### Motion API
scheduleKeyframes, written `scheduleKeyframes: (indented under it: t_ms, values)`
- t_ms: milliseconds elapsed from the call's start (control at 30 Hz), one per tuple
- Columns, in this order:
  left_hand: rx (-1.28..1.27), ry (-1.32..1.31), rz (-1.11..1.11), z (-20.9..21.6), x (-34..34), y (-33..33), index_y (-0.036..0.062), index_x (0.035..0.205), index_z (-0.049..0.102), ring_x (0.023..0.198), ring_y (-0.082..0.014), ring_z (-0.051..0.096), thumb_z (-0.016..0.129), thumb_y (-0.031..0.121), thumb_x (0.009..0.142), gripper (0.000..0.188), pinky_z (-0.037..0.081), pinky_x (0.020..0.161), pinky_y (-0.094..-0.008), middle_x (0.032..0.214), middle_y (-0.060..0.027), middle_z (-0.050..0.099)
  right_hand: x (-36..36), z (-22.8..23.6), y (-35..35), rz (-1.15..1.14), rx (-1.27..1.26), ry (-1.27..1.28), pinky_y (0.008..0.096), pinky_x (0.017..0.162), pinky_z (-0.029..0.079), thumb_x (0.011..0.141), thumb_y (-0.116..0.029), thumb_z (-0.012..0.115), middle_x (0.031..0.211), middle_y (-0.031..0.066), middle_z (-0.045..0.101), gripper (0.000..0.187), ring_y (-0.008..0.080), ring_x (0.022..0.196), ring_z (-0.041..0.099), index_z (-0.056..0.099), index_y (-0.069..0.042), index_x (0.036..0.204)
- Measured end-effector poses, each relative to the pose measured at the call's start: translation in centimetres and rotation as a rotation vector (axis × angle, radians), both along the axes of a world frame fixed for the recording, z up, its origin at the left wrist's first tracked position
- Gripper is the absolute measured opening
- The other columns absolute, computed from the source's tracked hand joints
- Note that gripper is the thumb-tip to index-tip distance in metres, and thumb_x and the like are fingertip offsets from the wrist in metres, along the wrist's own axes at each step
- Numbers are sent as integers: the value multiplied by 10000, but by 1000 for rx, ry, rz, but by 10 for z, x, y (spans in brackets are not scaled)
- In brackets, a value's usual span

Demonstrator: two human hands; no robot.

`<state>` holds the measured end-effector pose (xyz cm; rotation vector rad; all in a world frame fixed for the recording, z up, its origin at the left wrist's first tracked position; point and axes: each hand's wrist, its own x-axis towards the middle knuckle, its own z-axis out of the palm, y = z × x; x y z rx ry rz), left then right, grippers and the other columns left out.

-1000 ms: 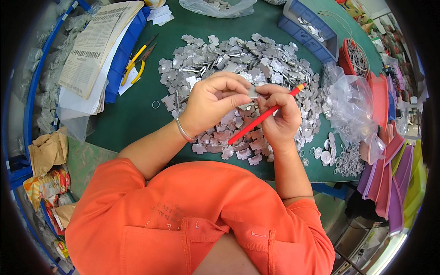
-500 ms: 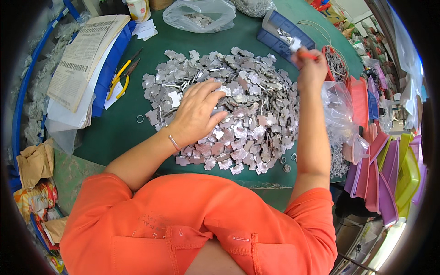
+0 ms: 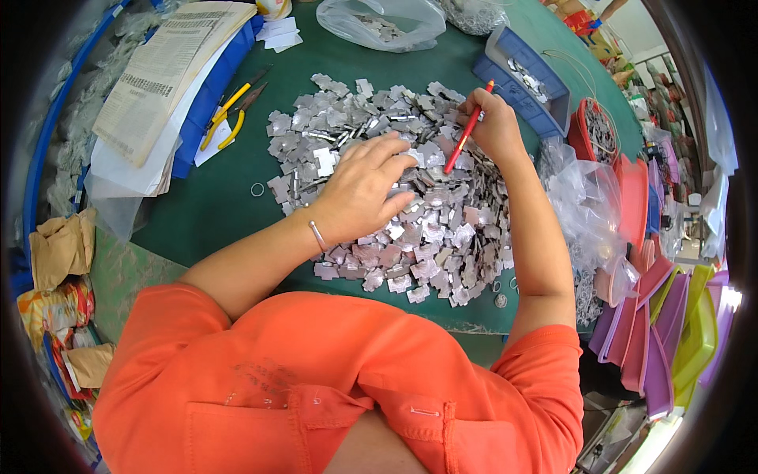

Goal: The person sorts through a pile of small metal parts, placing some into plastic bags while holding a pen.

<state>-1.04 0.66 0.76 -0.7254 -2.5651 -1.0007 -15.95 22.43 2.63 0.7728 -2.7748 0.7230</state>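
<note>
A broad heap of small silver-grey notched metal plates (image 3: 430,257) covers the middle of the green table. My left hand (image 3: 362,189) lies on the heap's left part, palm down with its fingers a little apart. A light plate shows beside its fingertips. In my right hand (image 3: 497,130) is a slim red pen-like stick (image 3: 464,141), gripped and slanting. Its lower end comes down over the heap, to the right of my left hand. Just beyond my right hand stands a blue plastic bin (image 3: 515,101) with several metal plates inside.
Clear plastic bags lie at the back (image 3: 430,38) and right (image 3: 588,193). A red basket (image 3: 580,130) stands at right. Yellow-handled pliers (image 3: 230,130) and a blue tray (image 3: 217,75) under papers (image 3: 158,87) are at left. Small metal rings (image 3: 257,189) lie on the table (image 3: 197,229).
My right hand has moved left from the blue bin to the heap with the red stick. A pale plate near the stick's end over the bin no longer shows there. My left hand stays on the heap.
</note>
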Motion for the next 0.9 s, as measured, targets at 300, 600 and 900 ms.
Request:
scheduleKeyframes:
  t_ms: [300,600,900]
  values:
    - [-3,24,12,2,0,1,70,1115,523,1220,-328,395,638,209,764,395,321,974,-442,1241,-131,461,4,-7,1,64,-75,81,363,624,466,681,-14,699,749,109,613,224,295,717,589,491,-42,759]
    - [2,18,13,3,0,1,72,1113,524,1217,-327,398,639,210,761,396,321,977,-440,1235,-132,467,-39,42,46,-240,-886,-312,269,561,520,752,90,601,773,124,605,180,200,679,630,462,-22,779]
    - [2,19,25,3,2,1,55,1093,537,1209,-333,403,635,210,756,384,323,975,-441,1221,-146,475,-24,48,59,-209,-841,-529,294,635,523,783,20,599,821,139,636,105,217,758,647,505,-20,805]
